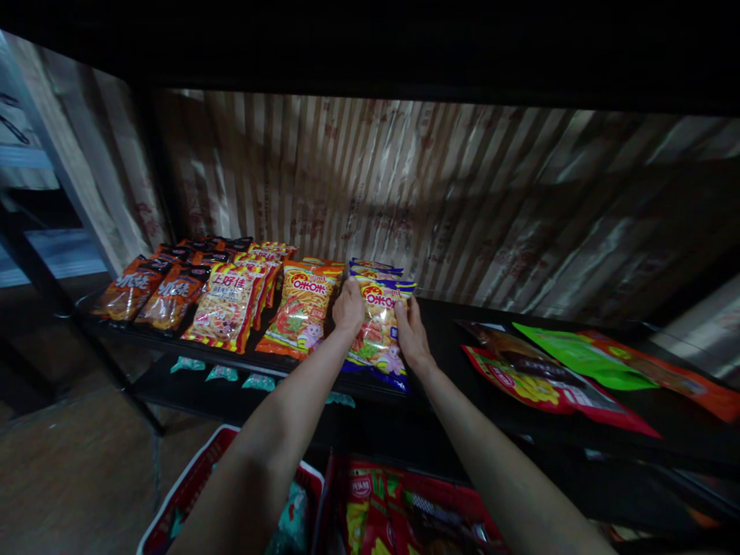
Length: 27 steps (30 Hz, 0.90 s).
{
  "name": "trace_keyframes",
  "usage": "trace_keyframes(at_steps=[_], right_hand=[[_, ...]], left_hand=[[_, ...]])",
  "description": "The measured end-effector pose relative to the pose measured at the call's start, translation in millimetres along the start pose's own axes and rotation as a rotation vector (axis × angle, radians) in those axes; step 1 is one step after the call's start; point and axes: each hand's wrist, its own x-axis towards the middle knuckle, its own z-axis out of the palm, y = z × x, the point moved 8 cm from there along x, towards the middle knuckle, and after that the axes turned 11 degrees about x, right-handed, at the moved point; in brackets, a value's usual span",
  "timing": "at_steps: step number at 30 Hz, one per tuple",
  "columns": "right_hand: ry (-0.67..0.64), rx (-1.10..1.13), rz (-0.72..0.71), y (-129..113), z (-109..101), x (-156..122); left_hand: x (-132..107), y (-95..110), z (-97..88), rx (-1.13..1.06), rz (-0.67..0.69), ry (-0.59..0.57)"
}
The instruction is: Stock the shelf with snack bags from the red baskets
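Note:
My left hand [348,307] and my right hand [412,334] both rest on a blue-edged snack bag [378,331] lying on a dark shelf [445,324]. The left hand's fingers are curled over the bag's left edge. Along the bag's right edge the right hand lies with its fingers closed on it. Behind it lie more blue bags [375,268] of the same kind. To its left lies an orange bag [301,310], then a red-and-yellow bag [227,307] and dark orange bags [151,289].
Red, green and orange flat packets [570,366] lie on the shelf's right part. Small teal tags [222,374] line the shelf's front edge. Below stand a red-rimmed basket [190,482] and a bin of red snack packs [405,505]. A striped wall [405,193] closes the back.

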Motion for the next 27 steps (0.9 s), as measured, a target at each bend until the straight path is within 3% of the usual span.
trace_keyframes(at_steps=[9,15,21,27], right_hand=[[0.020,-0.030,-0.047,-2,-12,-16],[-0.056,-0.150,-0.045,-12,-11,-47],[-0.148,-0.241,-0.226,-18,-4,-67],[-0.147,-0.331,-0.276,-13,-5,-75]], left_hand=[[-24,11,-15.8,0.121,0.107,0.021],[-64,11,-27.0,0.121,0.304,0.058],[-104,-14,-25.0,0.237,0.441,0.052],[-121,-36,-10.5,0.317,0.526,0.043]])
